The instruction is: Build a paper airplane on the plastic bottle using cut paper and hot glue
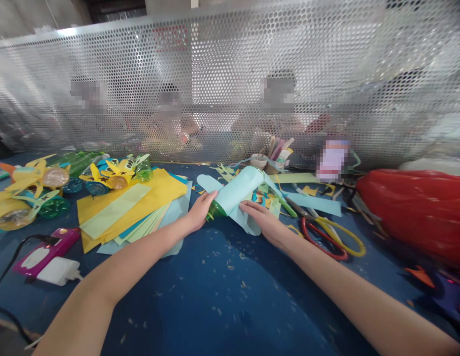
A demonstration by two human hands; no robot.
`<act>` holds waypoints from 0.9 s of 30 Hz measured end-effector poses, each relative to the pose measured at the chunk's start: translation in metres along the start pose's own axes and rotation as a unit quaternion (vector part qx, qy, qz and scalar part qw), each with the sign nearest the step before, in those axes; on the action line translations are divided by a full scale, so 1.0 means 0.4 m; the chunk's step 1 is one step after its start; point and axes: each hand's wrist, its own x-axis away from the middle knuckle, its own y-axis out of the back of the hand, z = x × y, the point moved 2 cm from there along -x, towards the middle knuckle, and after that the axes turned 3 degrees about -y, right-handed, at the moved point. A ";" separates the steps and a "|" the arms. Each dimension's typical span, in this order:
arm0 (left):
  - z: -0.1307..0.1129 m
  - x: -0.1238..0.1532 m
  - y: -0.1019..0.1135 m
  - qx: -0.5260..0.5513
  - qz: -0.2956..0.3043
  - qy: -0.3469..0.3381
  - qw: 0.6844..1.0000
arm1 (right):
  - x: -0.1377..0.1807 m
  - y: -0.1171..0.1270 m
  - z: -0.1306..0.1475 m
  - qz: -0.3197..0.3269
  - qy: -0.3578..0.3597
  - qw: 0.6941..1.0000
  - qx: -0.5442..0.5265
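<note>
A green plastic bottle (217, 209) lies tilted above the blue table, with light blue paper (241, 189) wrapped around most of it. My left hand (202, 211) is closed around the bottle's near left end, thumb on top beside the paper. One rounded paper flap (207, 183) sticks out past that thumb. Another rounded flap (248, 223) hangs below the bottle on the right. With my right hand (265, 220) I grip the edge of the paper near this lower flap, fingertips against the wrap. The far end of the bottle is hidden by the paper.
Red-handled scissors (318, 242) and yellow-handled scissors (344, 237) lie right of my hands. Paper sheets (104, 212), bottle crafts (48, 183) and a pink power strip (52, 249) are left. A red bag (418, 212) sits right; a perforated metal screen (222, 84) stands behind, people beyond.
</note>
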 end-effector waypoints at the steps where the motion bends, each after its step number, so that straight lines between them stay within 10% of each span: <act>1: 0.000 0.000 0.000 0.001 -0.003 0.002 1.000 | -0.001 0.001 0.000 -0.004 -0.003 1.000 0.000; 27: 0.000 0.003 -0.005 0.016 0.031 -0.027 0.999 | 0.009 -0.004 0.004 0.029 -0.001 1.000 0.004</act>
